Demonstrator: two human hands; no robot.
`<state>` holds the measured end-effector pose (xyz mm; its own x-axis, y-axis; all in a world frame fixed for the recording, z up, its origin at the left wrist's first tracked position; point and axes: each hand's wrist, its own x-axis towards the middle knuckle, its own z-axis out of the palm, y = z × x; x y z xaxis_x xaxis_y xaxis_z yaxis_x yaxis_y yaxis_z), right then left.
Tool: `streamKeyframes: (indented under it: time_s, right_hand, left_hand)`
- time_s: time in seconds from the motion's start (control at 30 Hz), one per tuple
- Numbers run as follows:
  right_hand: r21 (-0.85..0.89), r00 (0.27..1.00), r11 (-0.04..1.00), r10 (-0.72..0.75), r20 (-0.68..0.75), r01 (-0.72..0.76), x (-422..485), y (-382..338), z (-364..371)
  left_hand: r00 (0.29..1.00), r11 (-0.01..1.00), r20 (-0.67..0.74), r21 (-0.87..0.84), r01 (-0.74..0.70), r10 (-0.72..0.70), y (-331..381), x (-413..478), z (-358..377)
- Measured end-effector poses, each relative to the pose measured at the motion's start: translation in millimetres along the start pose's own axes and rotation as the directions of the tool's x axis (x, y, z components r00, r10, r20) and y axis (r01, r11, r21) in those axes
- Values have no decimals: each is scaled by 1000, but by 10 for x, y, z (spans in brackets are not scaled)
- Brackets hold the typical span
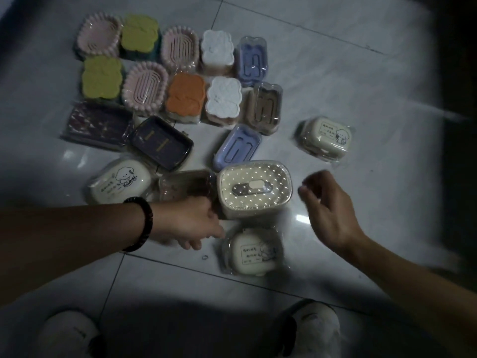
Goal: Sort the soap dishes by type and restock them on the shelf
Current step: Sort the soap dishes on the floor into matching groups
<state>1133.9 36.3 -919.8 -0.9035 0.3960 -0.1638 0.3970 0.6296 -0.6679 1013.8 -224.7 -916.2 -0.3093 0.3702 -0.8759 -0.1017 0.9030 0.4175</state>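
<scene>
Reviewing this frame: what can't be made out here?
Head view, the only one:
The left hand covers the near edge of the clear brown dish, so whether it grips the dish is hidden.
The right hand is motion-blurred, and whether its fingertips pinch anything is unclear.
The print on the cream box at right is too small and blurred to read.
The shelf is out of frame, and the right edge is lost in darkness.

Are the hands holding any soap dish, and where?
The right hand holds nothing. The left hand sits at the near edge of the brown clear dish; a grip cannot be told.
</scene>
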Motion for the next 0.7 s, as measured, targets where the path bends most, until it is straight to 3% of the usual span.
streamKeyframes:
  time_s: [0.1,0.17,0.23,0.5,0.7]
  right_hand:
    - [-197,970,968,-111,218,155,-368,312,154]
    - [-247,910,935,-145,390,254,-612,382,289]
    - [-264,875,919,-148,461,294,-760,409,420]
    - [-364,908,893,-105,405,265,-750,429,477]
    - [-478,912,855,12,411,204,-484,673,161]
  left_hand:
    - [992,996,114,-69,52,-44,-190,36,292]
    - [985,992,158,-88,87,-72,-240,11,468]
    - [980,993,192,-101,65,-45,-226,-7,606]
    - [979,968,197,-251,-6,57,30,-35,858]
    - [937,946,323,-324,-21,132,364,-89,963]
